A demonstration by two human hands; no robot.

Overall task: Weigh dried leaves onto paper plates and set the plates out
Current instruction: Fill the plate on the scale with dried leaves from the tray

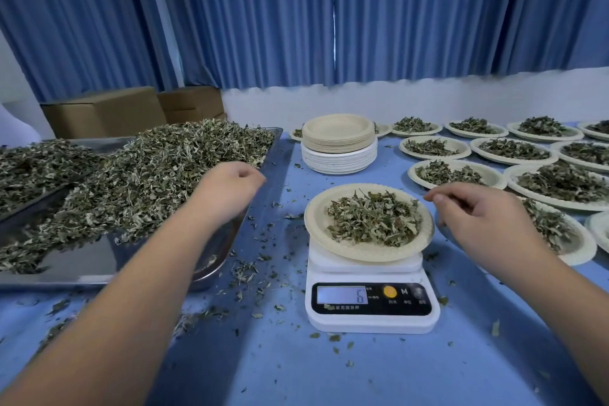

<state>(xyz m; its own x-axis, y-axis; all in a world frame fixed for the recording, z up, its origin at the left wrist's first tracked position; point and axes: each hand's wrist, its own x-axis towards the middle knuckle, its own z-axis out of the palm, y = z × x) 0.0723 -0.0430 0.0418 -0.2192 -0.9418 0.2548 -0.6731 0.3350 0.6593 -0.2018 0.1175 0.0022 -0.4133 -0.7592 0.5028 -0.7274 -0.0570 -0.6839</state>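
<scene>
A paper plate [316, 227] heaped with dried leaves [374, 219] sits on a white digital scale [372, 318] whose display reads 6. My right hand [481, 214] hovers at the plate's right rim, forefinger and thumb loosely bent on either side of the edge, holding nothing that I can see. My left hand [230, 188] hangs over the right edge of a steel tray [211, 260] piled with loose dried leaves [148, 175]. Its fingers curl downward and hide whatever is under them.
A stack of empty paper plates [338, 142] stands behind the scale. Several filled plates [458, 173] cover the blue table [329, 372] to the right, one right behind my right hand. Leaf crumbs litter the cloth. Cardboard boxes [105, 112] sit behind the tray.
</scene>
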